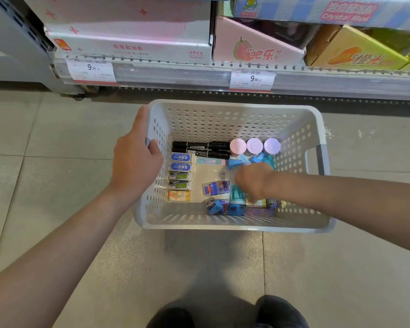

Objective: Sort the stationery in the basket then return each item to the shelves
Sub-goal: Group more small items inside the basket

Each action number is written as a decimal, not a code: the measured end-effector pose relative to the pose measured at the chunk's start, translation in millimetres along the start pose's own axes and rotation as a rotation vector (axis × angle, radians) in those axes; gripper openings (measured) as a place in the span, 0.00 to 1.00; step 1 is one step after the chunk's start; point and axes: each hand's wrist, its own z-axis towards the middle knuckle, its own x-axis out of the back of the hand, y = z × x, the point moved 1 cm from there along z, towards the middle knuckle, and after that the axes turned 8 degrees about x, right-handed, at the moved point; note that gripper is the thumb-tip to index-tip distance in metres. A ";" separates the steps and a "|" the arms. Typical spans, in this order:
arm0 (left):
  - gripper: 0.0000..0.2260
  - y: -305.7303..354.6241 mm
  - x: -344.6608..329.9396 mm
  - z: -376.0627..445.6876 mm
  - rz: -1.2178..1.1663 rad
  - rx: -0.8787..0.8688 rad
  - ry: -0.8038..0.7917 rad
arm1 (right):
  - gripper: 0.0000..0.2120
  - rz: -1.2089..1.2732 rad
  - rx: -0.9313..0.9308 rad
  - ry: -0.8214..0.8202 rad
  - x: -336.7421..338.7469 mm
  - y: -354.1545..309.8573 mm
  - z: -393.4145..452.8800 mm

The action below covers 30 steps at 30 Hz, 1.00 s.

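Note:
A white perforated basket (234, 119) stands on the tiled floor in front of the shelf. My left hand (137, 159) grips its left rim. My right hand (253, 181) reaches down inside among blue and teal stationery items (237, 200), fingers curled downward; what they hold is hidden. Along the left wall lies a column of erasers (180, 176). Two black markers (201, 149) lie at the back, beside three round pastel lids (255, 146). A small blue packet (216, 188) lies in the middle.
The bottom shelf (199, 74) carries price tags and boxed goods: white and pink boxes at left, a pink guava box (258, 48) and yellow boxes at right. My shoes (279, 311) show at the bottom edge.

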 end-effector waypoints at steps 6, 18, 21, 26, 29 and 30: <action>0.28 -1.7 -0.4 -0.2 -0.011 -0.007 -0.003 | 0.14 -0.114 -0.036 0.112 -20.6 -6.6 5.4; 0.28 -0.8 0.5 -0.2 0.009 0.005 -0.001 | 0.19 0.126 -0.213 0.012 -20.9 -10.8 -1.2; 0.28 1.6 1.3 -1.5 0.000 0.016 -0.002 | 0.14 0.195 -0.163 0.017 -2.6 -12.8 -11.1; 0.28 4.6 1.8 -2.5 0.005 0.020 -0.003 | 0.09 0.460 -0.004 0.262 29.8 -17.9 -12.3; 0.28 5.6 2.1 -3.1 0.008 0.021 -0.008 | 0.13 0.696 0.063 0.257 35.1 -33.7 5.9; 0.28 5.4 2.2 -3.2 0.008 0.019 -0.008 | 0.14 0.736 0.091 0.242 34.6 -40.8 12.5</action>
